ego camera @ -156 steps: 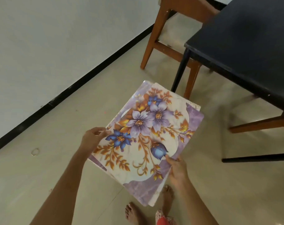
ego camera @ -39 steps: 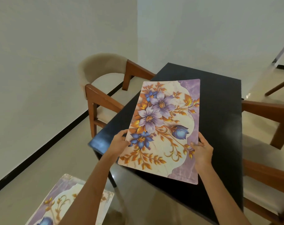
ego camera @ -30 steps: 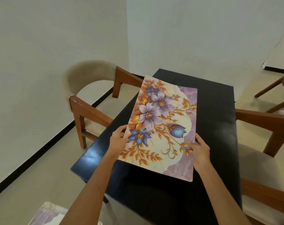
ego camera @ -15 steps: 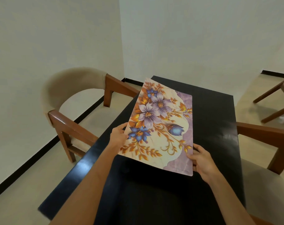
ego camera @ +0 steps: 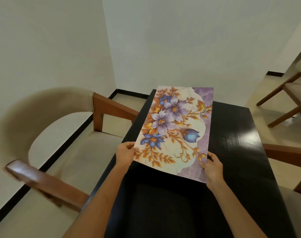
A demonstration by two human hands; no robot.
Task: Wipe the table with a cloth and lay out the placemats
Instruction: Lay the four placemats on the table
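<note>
I see the fingers (ego camera: 129, 146) of the left hand (ego camera: 124, 154) curled onto the near left corner of the placemat (ego camera: 176, 131), thumb on its printed face, pinching the edge. The right hand (ego camera: 212, 167) grips the near right corner the same way, thumb on top and the other fingers hidden beneath. So I count two hands on one placemat. It carries three open purple and blue flowers, one blue bud and gold leaves on a cream field with a purple marbled border; I can read no writing or brand on it. It is held over the left half of the black tabletop (ego camera: 235, 146), long side running away from me, near end raised; I cannot tell whether the far end touches the surface. Around the tabletop I count three chairs: a cushioned wooden armchair (ego camera: 48, 140) on the left, another chair's arm (ego camera: 289, 152) on the right, and a third chair (ego camera: 290, 98) farther back on the right.
</note>
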